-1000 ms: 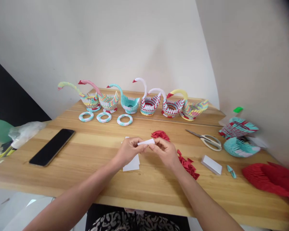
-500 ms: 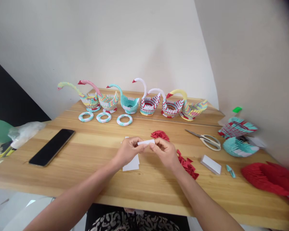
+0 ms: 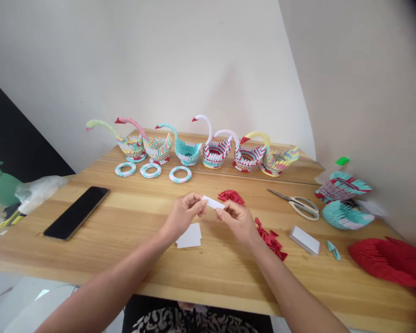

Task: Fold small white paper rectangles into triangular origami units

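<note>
A narrow strip of white paper (image 3: pixel 213 202) is held above the table between my two hands. My left hand (image 3: pixel 184 212) pinches its left end, and my right hand (image 3: pixel 236 219) pinches the right end with thumb and fingers. Below my left hand lie several loose white paper sheets (image 3: pixel 189 237), partly hidden by it. Behind my right hand sits a pile of red folded paper pieces (image 3: pixel 230 197). More red folded pieces (image 3: pixel 271 239) lie to the right of my right wrist.
Several paper swans (image 3: pixel 217 150) stand along the back, with paper rings (image 3: pixel 180 174) before them. At left lies a phone (image 3: pixel 76 212). Rightward are scissors (image 3: pixel 300 206), a white block (image 3: pixel 305 239), a turquoise paper piece (image 3: pixel 333 249), turquoise paper bodies (image 3: pixel 346 215) and a red one (image 3: pixel 388 259).
The paper strip has tilted, its left end now higher than its right. My left fingers have shifted their grip at the left end. The view has moved slightly.
</note>
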`<state>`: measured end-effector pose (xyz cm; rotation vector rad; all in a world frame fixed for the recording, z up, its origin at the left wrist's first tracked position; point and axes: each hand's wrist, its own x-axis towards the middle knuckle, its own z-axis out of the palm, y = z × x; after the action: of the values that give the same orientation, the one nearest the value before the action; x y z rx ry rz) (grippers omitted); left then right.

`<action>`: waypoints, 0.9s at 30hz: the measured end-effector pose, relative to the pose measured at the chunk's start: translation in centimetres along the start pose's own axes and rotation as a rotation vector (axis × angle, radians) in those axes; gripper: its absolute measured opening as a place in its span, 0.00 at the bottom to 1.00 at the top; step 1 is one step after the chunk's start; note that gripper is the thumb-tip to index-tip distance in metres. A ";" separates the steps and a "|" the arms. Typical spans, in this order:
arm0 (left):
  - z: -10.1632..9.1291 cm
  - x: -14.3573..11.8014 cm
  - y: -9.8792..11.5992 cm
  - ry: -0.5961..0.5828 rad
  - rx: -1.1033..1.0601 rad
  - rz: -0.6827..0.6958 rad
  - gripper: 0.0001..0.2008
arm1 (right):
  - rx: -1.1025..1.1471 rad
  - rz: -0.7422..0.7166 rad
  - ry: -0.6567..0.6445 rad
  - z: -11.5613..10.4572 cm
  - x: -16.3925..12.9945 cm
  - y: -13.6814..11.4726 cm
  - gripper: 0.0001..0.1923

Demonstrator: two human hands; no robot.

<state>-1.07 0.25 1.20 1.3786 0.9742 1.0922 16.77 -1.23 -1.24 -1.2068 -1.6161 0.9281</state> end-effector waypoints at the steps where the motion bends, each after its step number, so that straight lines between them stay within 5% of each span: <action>1: 0.0 0.0 0.0 0.006 -0.010 -0.001 0.14 | -0.009 -0.005 -0.010 0.0 0.0 0.0 0.14; 21: -0.2 0.0 0.1 -0.091 -0.107 -0.066 0.14 | -0.067 -0.051 -0.043 -0.1 -0.3 -0.8 0.16; 27: -0.7 0.0 0.6 -0.175 -0.129 -0.118 0.16 | -0.244 -0.345 0.190 -1.0 0.0 -0.8 0.06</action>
<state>-1.74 0.40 1.79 1.2721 0.8324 0.9144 17.52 -1.40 -0.19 -1.0923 -1.7445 0.3962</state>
